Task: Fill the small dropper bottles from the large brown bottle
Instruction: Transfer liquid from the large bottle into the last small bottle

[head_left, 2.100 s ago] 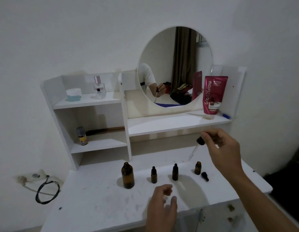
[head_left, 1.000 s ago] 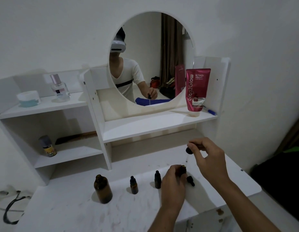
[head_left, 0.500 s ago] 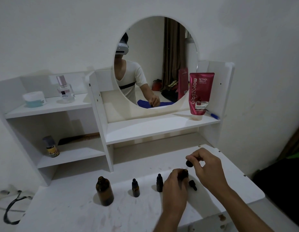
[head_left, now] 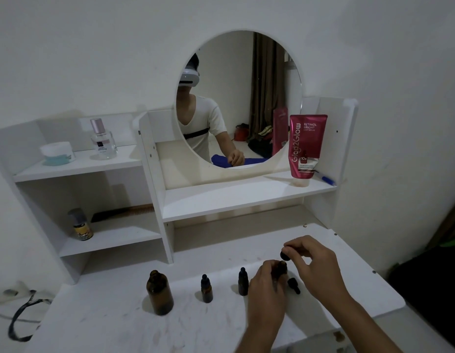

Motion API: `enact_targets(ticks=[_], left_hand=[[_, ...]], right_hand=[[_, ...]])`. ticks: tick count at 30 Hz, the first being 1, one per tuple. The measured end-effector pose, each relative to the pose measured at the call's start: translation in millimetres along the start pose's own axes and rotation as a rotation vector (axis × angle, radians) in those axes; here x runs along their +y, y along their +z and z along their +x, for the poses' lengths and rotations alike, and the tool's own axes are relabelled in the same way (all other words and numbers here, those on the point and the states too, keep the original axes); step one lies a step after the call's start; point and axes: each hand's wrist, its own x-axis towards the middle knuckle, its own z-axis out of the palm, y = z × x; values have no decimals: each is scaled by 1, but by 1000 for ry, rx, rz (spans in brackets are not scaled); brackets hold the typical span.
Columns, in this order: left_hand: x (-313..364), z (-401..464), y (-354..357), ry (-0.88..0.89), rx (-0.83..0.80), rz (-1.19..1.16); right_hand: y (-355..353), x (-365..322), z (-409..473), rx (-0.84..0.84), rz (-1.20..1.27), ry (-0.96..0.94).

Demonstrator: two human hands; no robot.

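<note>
- near the front right of the white desk point(head_left: 353, 253), the left hand point(head_left: 268, 291) wraps a small open bottle point(head_left: 283, 266); its fingers are curled tight around the bottle, which stands upright on the desk and is mostly hidden by the hand.
- right hand point(head_left: 314, 263) hovers just above that bottle, thumb and forefinger pinched together on a black dropper bulb point(head_left: 284, 255); the bulb sits right over the bottle's mouth; the glass tube below it cannot be made out.
- a loose black cap point(head_left: 293, 285) lies on its side on the desk, just right of the held bottle, between the two hands.
- two capped dropper bottles stand upright to the left: one point(head_left: 243, 281) just beside the left hand, another point(head_left: 206, 289) a little further left.
- the big brown bottle point(head_left: 159, 293) stands open, without a cap, at the left end of the row, apart from both hands.
- on the shelf above, a pink tube point(head_left: 306, 146) stands at the right, beside the round mirror point(head_left: 239, 98).
- the left shelves carry a perfume bottle point(head_left: 102, 139), a white jar point(head_left: 57, 152) and a small can point(head_left: 81, 225).
</note>
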Motion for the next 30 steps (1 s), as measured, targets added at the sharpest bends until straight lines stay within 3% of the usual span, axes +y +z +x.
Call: enact_targets(ticks=[10, 21, 26, 30], left_hand=[[10, -6, -6, -14, -17, 127], [18, -30, -25, -106, -75, -48], [21, -69, -72, -131, -154, -181], [4, -103, -132, -99, -44, -115]], right_hand=[[-3, -8, 6, -10, -6, -39], [-49, -71, 6, 213, 22, -115], [-25, -100, -6, 136, 148, -39], [17, -131, -16, 29, 258, -41]])
